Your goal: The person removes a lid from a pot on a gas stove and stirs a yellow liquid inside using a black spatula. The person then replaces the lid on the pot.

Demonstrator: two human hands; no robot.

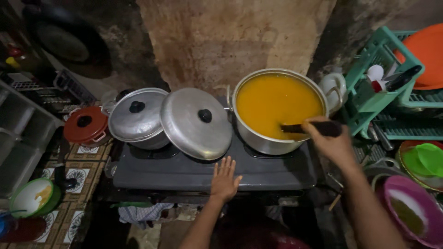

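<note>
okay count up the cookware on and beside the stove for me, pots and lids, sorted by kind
Open pots: 1, the big pot of orange liquid, stirred by the right hand with a dark-handled utensil.
Covered pots: 2, the silver pot and the small red pot.
Loose lids: 1, the large lid leaning by the left hand.
Total: 4

A big steel pot stands uncovered on the right side of the dark stove, nearly full of thick orange-yellow liquid. A dark-handled utensil slants over its near rim, its tip dipped in the liquid and its handle pointing right.
</note>
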